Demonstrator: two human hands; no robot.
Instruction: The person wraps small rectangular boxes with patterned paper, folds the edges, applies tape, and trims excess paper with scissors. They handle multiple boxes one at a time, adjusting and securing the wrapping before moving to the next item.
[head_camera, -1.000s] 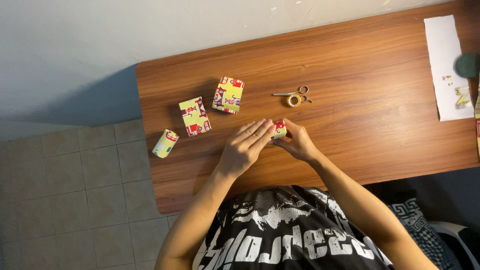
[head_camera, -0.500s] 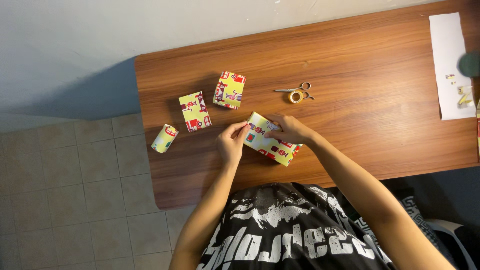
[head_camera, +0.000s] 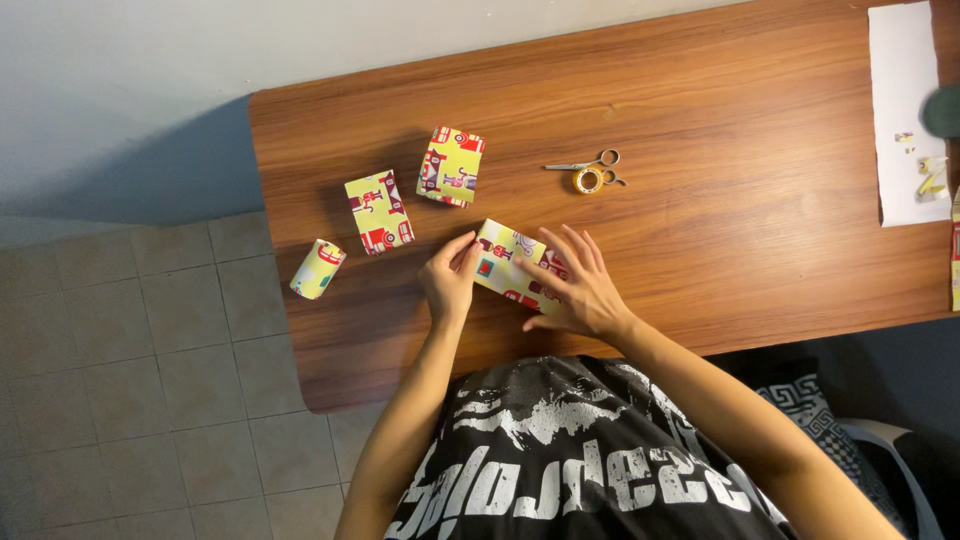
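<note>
Yellow patterned paper-wrapped box (head_camera: 505, 266) lies flat on the wooden bench (head_camera: 700, 200), my left fingers (head_camera: 455, 262) pinching its end, my right fingers (head_camera: 570, 265) spread flat atop; uneven pressure could crease the wrapping.

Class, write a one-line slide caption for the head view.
Both hands, left and right, press a wrapped box on the wooden table.

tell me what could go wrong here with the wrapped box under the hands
1. The yellow patterned gift-wrapped box is only pressed flat by the right hand and pinched at its end by the left hand; the paper might spring open if either lifts.
2. The small yellow wrapped cylinder lies on its side near the wooden table edge and could roll off if nudged.
</note>
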